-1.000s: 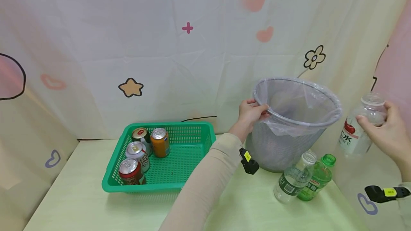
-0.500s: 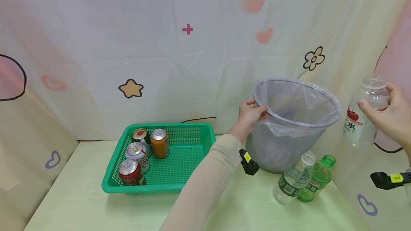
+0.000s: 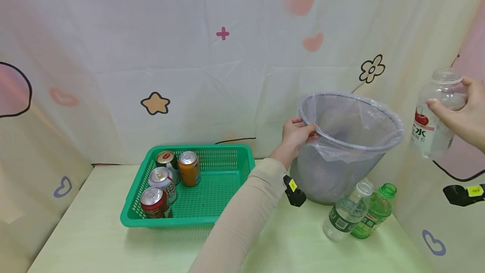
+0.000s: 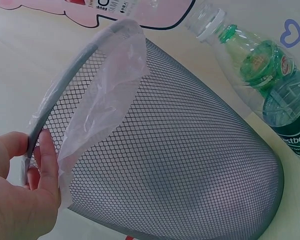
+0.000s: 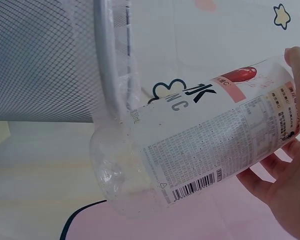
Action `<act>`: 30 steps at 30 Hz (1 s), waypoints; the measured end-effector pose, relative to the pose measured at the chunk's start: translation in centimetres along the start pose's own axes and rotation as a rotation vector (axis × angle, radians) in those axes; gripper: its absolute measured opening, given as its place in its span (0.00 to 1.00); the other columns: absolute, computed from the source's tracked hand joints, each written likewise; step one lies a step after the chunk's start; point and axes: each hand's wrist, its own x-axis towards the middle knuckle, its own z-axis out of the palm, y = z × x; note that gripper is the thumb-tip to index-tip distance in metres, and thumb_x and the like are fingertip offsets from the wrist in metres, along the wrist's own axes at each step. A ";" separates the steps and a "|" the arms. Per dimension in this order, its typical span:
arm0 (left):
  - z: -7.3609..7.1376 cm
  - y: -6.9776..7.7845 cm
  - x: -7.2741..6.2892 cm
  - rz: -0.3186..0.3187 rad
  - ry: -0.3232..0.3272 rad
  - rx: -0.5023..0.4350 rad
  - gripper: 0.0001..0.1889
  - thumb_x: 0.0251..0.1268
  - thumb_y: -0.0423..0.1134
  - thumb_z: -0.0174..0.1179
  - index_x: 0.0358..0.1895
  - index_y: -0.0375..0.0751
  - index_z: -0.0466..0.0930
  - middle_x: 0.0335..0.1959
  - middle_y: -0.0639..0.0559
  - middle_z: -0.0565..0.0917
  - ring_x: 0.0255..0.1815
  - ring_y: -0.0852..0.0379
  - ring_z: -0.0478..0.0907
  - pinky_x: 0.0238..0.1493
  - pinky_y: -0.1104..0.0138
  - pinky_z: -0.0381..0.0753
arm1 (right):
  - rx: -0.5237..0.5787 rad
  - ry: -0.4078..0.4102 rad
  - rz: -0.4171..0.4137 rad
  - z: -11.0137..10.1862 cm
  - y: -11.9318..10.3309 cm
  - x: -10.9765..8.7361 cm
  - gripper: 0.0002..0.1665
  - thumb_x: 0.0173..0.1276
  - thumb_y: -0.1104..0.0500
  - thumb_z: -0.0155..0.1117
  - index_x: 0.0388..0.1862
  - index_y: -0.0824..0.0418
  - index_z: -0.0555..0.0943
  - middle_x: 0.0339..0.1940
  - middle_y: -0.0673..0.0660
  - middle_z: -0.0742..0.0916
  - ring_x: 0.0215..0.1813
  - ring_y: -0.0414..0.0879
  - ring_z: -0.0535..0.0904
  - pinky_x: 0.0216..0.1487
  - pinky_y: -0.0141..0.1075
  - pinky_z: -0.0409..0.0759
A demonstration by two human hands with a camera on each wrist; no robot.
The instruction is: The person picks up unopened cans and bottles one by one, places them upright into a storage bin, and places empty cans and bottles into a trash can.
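A grey mesh waste bin point(image 3: 329, 172) with a clear plastic liner point(image 4: 102, 95) leans to the right on the table. My left hand point(image 3: 297, 136) pinches its rim at the left side, thumb on one side and fingers on the other, also plain in the left wrist view. To the right of the bin my right hand point(image 3: 464, 113) grips a clear plastic bottle point(image 3: 435, 134) by its upper part, off the table. The bottle has no cap, and its white label shows a red cherry point(image 5: 240, 75). Its base points toward the bin rim in the right wrist view.
A clear bottle with a dark green label point(image 3: 339, 220) and a green bottle point(image 3: 375, 216) stand close together in front of the bin. At left, a green basket point(image 3: 182, 222) holds several drink cans point(image 3: 189, 169). A patterned curtain point(image 3: 227, 75) hangs behind.
My right hand has lifted the cherry-label bottle upward and slightly to the right. The left hand and the tilted bin have stayed in place.
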 end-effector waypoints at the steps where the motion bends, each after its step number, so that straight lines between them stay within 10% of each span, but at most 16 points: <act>1: 0.0 0.0 0.0 0.000 0.001 0.001 0.19 0.51 0.23 0.62 0.45 0.39 0.68 0.32 0.48 0.77 0.21 0.58 0.76 0.28 0.68 0.82 | -0.001 0.002 -0.002 -0.1 -0.1 0.4 0.48 0.62 0.48 0.60 0.73 0.45 0.42 0.64 0.75 0.63 0.46 0.74 0.68 0.17 0.56 0.75; 5: -0.1 0.2 0.1 0.000 0.009 -0.002 0.19 0.51 0.22 0.62 0.44 0.39 0.68 0.31 0.48 0.77 0.20 0.58 0.76 0.27 0.69 0.82 | -0.006 0.002 -0.011 -0.9 -4.3 -0.3 0.46 0.63 0.49 0.58 0.73 0.54 0.45 0.61 0.78 0.65 0.42 0.73 0.69 0.14 0.53 0.74; 8: -0.1 0.2 0.2 -0.002 0.019 0.002 0.19 0.51 0.22 0.62 0.44 0.39 0.68 0.30 0.48 0.77 0.19 0.58 0.76 0.28 0.68 0.82 | -0.012 -0.005 -0.018 -1.4 -8.3 -1.3 0.45 0.64 0.51 0.55 0.72 0.62 0.45 0.60 0.79 0.64 0.44 0.70 0.71 0.31 0.67 0.69; 30: -0.1 0.1 0.0 -0.011 0.021 0.010 0.18 0.51 0.24 0.63 0.43 0.41 0.68 0.30 0.50 0.77 0.19 0.59 0.75 0.25 0.69 0.81 | 0.017 -0.136 -0.055 -0.9 -15.3 -0.4 0.47 0.64 0.50 0.56 0.72 0.63 0.43 0.65 0.74 0.61 0.52 0.76 0.65 0.43 0.72 0.64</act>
